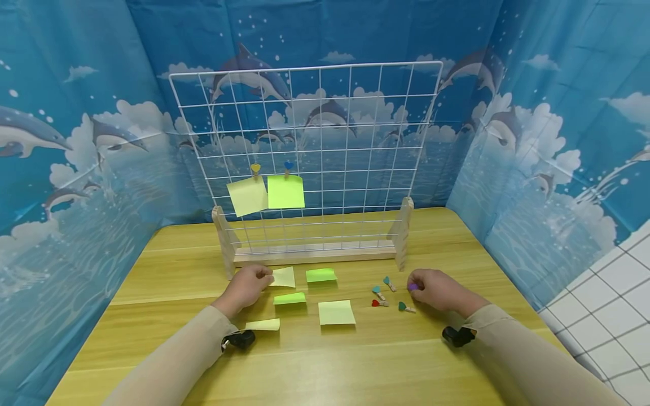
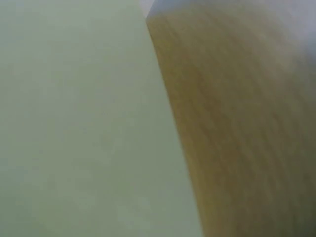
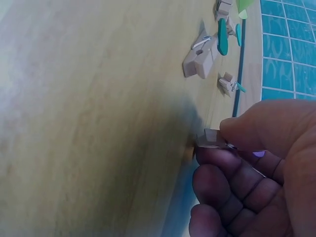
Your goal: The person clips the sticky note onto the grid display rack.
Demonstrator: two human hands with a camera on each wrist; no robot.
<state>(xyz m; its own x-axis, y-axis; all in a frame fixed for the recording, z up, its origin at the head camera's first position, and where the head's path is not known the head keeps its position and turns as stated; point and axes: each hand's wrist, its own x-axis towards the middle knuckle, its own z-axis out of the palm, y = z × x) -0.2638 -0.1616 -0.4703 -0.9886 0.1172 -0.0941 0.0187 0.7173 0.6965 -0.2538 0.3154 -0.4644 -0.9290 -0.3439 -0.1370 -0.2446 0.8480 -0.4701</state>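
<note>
Between right fingers (image 3: 218, 158): square-tipped wooden clothespin (image 3: 210, 138).

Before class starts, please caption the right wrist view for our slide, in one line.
A right hand pinches a small wooden clothespin, with more clothespins lying on the tabletop.

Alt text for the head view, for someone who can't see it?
A left hand holds a pale sticky note and a right hand a purple-topped clothespin at a wooden table, before a white wire rack where two clipped notes hang.
</note>
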